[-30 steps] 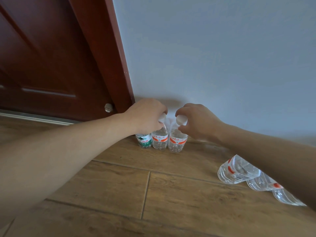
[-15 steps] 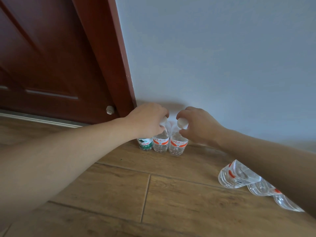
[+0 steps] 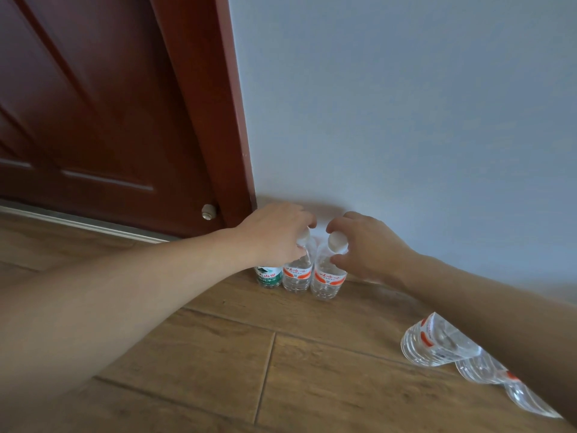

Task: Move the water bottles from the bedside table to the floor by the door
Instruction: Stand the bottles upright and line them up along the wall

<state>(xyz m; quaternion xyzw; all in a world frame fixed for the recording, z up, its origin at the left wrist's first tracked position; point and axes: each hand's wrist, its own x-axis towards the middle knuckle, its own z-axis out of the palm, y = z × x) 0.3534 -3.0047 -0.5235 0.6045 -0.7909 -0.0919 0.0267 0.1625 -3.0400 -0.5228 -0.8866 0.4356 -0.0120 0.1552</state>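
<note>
Left hand (image 3: 274, 235) grips the middle bottle (image 3: 296, 276) at its neck; right hand (image 3: 371, 248) pinches the cap of the end bottle (image 3: 327, 281). A jerky release could topple both.

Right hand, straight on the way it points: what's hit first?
The cap that the right hand pinches; past it, probably the left hand on the next bottle, though depth is unclear.

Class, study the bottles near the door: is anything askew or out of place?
Yes. Three upright bottles stand in a row at the wall, but three clear bottles lie on their sides on the floor, apart to the right.
</note>
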